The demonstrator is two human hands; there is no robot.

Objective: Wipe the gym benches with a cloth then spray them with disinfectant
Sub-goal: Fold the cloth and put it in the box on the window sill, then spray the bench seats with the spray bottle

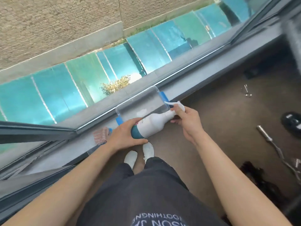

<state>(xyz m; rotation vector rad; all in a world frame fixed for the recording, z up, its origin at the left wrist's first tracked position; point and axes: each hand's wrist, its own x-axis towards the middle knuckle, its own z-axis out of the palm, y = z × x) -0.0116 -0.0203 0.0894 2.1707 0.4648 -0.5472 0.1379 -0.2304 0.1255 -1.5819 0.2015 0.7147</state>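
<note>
**A:** Where does this stand, from the big things down?

**B:** A long grey windowsill (211,67) runs along the glass, with the dark floor (228,121) below it. No gym bench is in view. A barbell (268,141) lies on the floor to the right. On the sill sits a clear box (141,101) with blue clips. The striped cloth (100,135) lies just beside it on the left, and no hand is on it.

**A:** And the disinfectant?

**B:** The spray bottle (153,123) is held on its side in front of the box, above the edge of the sill. The left hand (123,136) grips its teal base, fingers and thumb curled round it. The right hand (187,121) is closed round the neck, just under the white trigger head (171,104).

**A:** So which step is this?

**B:** I'd say readying the sprayer, perhaps setting the nozzle. The left hand should hold the base steady while the right does the turning. The nozzle should point away from the face, and the bottle should come upright before any squeeze. The cloth comes first, though, since wiping precedes spraying.
</note>
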